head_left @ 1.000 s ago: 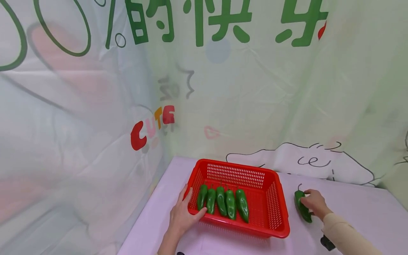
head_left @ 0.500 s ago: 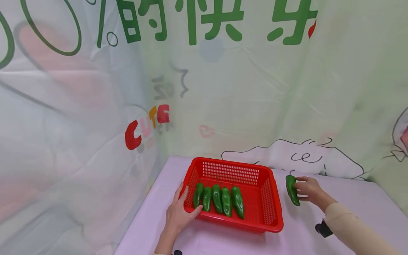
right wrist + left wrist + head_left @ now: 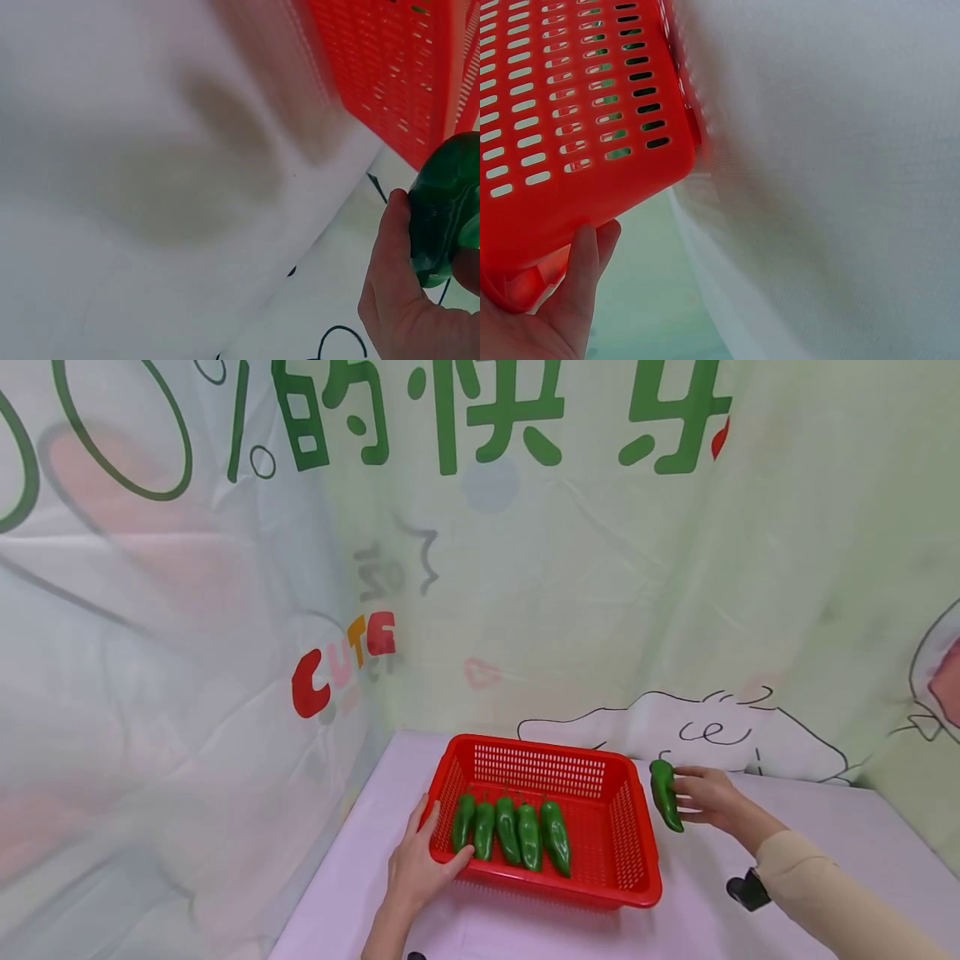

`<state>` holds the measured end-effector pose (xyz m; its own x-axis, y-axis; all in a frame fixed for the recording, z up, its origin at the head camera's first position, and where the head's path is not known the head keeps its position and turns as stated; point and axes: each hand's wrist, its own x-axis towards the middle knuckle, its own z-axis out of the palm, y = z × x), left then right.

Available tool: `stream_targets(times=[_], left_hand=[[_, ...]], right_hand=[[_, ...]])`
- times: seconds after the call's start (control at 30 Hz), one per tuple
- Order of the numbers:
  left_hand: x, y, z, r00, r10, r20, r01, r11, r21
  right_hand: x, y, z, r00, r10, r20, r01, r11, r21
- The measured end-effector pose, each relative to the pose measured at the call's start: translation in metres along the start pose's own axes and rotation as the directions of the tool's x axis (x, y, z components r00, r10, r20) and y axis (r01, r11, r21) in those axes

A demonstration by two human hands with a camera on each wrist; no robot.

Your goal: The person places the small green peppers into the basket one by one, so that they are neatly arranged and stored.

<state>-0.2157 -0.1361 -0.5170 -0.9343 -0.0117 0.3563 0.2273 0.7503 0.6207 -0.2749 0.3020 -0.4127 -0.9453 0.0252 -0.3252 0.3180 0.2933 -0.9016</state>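
A red plastic basket (image 3: pixel 596 831) with slotted walls stands on the table, tilted slightly in the head view. Several green peppers (image 3: pixel 507 831) lie side by side in its left half, stems pointing away. My left hand (image 3: pixel 412 868) holds the basket by its front left corner; in the left wrist view the thumb and fingers clasp the rim end beneath the slotted wall (image 3: pixel 577 187). Just right of the basket, my right hand (image 3: pixel 708 797) pinches another green pepper (image 3: pixel 664 797), raised upright with its stem up. In the right wrist view this pepper (image 3: pixel 439 214) sits between thumb and fingers, close to the basket's side.
A pale lilac cloth (image 3: pixel 712 893) covers the table. Printed curtains (image 3: pixel 570 610) hang along its back and left side, close behind the basket. A black wrist device (image 3: pixel 748 890) is strapped below the right sleeve.
My right hand has lifted the pepper off the table and brought it left, toward the basket's right rim. The left hand keeps its hold on the basket corner.
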Motion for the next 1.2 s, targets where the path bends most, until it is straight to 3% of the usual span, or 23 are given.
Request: stream_targets(times=[0.93,1.2], left_hand=[[0.001,-0.001,-0.001,1.0,-0.025,0.017,0.026,1.0,-0.004],[0.0,0.0,0.0,1.0,-0.017,0.009,0.017,1.0,0.011]], right_hand=[[-0.008,-0.029,0.048,0.991,-0.055,0.119,0.058,0.998,-0.022],[-0.007,-0.03,0.06,0.991,-0.052,0.123,0.047,0.998,0.043]])
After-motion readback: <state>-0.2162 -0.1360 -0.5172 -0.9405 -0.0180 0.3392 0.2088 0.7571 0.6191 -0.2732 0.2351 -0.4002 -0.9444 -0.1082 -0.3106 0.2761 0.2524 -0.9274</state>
